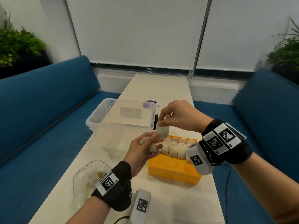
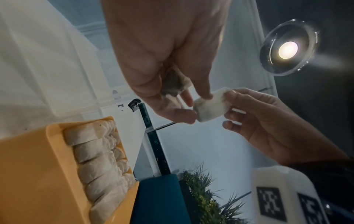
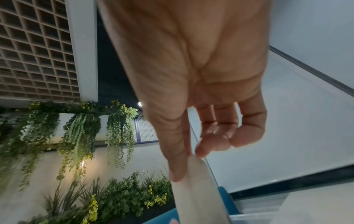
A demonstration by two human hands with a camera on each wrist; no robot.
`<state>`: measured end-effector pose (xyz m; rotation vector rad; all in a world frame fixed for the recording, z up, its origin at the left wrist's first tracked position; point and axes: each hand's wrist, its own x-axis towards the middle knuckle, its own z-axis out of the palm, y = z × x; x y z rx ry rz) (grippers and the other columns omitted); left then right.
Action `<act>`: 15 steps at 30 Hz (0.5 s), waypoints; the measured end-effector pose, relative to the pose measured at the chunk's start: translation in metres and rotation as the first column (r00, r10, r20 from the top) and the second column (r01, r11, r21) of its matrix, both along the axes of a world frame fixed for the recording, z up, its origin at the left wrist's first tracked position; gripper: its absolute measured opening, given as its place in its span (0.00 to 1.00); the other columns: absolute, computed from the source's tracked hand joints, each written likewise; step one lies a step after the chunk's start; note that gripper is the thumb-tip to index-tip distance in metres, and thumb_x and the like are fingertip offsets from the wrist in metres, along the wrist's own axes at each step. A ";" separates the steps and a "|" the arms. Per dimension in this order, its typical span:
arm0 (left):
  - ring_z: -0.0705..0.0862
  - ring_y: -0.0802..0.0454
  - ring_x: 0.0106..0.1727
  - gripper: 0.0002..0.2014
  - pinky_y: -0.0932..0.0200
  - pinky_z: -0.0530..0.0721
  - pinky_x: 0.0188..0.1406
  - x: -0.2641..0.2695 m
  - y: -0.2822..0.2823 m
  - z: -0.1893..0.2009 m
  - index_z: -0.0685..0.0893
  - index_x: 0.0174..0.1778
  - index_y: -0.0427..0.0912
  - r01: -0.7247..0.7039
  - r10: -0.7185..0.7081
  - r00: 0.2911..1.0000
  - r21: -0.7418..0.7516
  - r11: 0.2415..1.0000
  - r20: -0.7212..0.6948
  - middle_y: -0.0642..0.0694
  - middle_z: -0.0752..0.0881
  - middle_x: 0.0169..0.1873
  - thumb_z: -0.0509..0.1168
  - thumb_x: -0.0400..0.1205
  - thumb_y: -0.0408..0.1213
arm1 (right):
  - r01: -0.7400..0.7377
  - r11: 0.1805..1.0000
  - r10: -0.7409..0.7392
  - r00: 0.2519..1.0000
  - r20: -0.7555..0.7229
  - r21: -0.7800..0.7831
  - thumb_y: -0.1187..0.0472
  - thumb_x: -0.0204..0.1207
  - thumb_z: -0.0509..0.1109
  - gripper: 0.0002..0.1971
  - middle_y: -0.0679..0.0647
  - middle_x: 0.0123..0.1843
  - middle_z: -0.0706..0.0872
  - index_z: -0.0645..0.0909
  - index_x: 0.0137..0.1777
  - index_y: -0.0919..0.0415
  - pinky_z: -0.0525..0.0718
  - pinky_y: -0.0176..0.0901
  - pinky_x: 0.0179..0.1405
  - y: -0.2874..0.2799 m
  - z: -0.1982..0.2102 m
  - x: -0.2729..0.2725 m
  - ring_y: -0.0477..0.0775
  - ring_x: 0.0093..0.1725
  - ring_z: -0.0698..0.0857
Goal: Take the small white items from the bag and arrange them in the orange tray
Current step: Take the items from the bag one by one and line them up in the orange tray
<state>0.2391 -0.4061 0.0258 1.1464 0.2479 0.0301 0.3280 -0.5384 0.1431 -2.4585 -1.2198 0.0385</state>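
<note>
My right hand (image 1: 163,122) pinches one small white roll (image 1: 162,132) by its top end, above the far left corner of the orange tray (image 1: 171,166). Below it my left hand (image 1: 149,143) cups other small white items (image 1: 152,147) in its curled fingers, and its fingertips touch the roll. In the left wrist view the roll (image 2: 210,107) sits between both hands. In the right wrist view thumb and forefinger pinch the roll (image 3: 195,194). Several white rolls (image 1: 176,147) stand in rows at the tray's far end. The clear bag (image 1: 87,177) with more white items lies at the near left.
A clear plastic box (image 1: 119,120) stands on the table left of the tray. A purple-labelled container (image 1: 149,105) sits behind it. Blue benches flank the narrow white table (image 1: 155,88). A cable (image 1: 226,178) hangs from my right wrist.
</note>
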 end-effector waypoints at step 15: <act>0.90 0.55 0.43 0.12 0.64 0.88 0.36 0.001 0.010 -0.004 0.87 0.59 0.40 -0.047 0.050 0.999 -0.150 0.988 0.020 0.41 0.89 0.50 0.68 0.80 0.31 | -0.022 0.989 0.052 0.979 -0.199 0.147 0.61 0.75 0.73 0.08 0.47 0.43 0.90 0.89 0.52 0.58 0.86 0.31 0.47 -0.016 -0.007 0.005 0.46 0.44 0.88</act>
